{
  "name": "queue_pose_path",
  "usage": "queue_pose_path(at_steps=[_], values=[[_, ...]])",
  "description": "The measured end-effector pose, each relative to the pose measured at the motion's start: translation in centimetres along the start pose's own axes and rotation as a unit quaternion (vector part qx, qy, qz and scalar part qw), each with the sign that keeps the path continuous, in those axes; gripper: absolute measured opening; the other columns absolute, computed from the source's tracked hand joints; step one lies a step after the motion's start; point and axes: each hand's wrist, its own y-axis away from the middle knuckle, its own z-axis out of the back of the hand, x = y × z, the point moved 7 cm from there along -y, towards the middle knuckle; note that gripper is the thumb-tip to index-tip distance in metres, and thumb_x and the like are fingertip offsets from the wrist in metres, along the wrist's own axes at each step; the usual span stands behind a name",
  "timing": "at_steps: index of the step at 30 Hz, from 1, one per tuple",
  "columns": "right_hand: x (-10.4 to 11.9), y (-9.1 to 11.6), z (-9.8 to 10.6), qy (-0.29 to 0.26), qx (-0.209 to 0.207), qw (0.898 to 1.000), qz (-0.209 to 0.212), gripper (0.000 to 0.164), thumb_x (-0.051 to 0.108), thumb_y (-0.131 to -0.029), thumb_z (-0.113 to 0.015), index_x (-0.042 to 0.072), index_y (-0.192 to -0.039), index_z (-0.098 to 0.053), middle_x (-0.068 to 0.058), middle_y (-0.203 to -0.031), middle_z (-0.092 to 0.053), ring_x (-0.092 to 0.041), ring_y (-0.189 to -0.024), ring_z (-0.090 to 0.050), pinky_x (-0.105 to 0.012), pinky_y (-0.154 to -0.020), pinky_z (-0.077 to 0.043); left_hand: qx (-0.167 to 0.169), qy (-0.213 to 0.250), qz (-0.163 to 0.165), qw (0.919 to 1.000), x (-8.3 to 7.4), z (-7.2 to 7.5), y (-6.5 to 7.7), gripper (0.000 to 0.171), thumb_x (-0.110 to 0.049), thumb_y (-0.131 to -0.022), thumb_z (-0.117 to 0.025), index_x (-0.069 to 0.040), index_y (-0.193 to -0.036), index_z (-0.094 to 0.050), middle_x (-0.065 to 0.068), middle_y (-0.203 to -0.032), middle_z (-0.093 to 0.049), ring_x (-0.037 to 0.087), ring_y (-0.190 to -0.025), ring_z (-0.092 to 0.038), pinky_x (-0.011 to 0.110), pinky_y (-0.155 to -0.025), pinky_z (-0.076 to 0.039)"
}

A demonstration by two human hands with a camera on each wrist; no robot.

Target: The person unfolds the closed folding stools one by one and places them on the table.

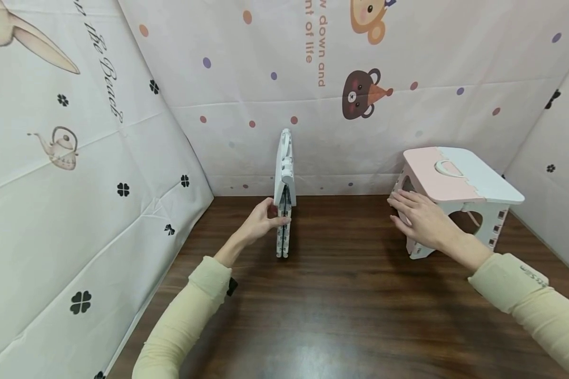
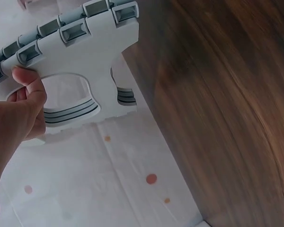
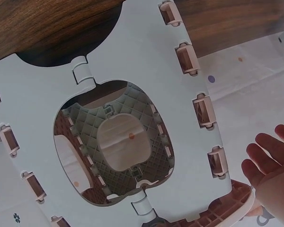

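Observation:
A folded plastic step stool, white and seen edge-on, stands upright near the back wall. My left hand grips its near edge, thumb on one side and fingers on the other. In the left wrist view, the left hand holds the hinged edge of the folded stool beside the opening in its panel. To the right, an unfolded pink-and-white step stool stands on its legs. My right hand is spread beside its near left side. The right wrist view shows the right hand near the stool's top edge, fingers extended.
The dark wood tabletop runs out in front of both stools. A patterned white cloth forms the back wall, with cloth side walls at left and right. The unfolded stool has a carry handle on top.

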Motion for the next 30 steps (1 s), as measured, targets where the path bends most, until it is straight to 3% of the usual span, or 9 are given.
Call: queue_pose_path(at_steps=[5, 16, 30], values=[[0.1, -0.1, 0.0, 0.003, 0.003, 1.000, -0.001, 0.045, 0.012, -0.082, -0.069, -0.006, -0.123, -0.061, -0.027, -0.127, -0.060, -0.043, -0.121, -0.053, -0.053, -0.100, -0.040, 0.005, 0.016, -0.004, 0.9999, 0.6, -1.3, -1.1, 0.049, -0.013, -0.087, -0.072, 0.004, -0.125, -0.045, 0.019, -0.116, -0.057, 0.022, -0.100, -0.058, 0.030, -0.084, -0.051], [0.3, -0.2, -0.2, 0.005, 0.005, 1.000, 0.001, 0.045, 0.013, -0.082, -0.069, -0.006, -0.123, -0.061, -0.028, -0.127, -0.060, -0.042, -0.121, -0.053, -0.053, -0.101, -0.039, 0.002, 0.015, -0.026, 0.9996, -0.4, -4.0, -2.2, 0.044, -0.015, -0.086, -0.073, 0.002, -0.118, -0.048, 0.014, -0.106, -0.059, 0.019, -0.093, -0.058, 0.027, -0.078, -0.052], [0.6, -0.5, -0.2, 0.008, 0.002, 1.000, 0.007, 0.045, 0.012, -0.081, -0.071, -0.007, -0.120, -0.062, -0.028, -0.123, -0.062, -0.043, -0.119, -0.055, -0.054, -0.100, -0.041, 0.020, 0.046, -0.053, 0.9973, -2.1, -8.1, -3.5, 0.047, -0.013, -0.085, -0.073, 0.004, -0.121, -0.046, 0.020, -0.110, -0.058, 0.020, -0.092, -0.057, 0.025, -0.075, -0.051]])
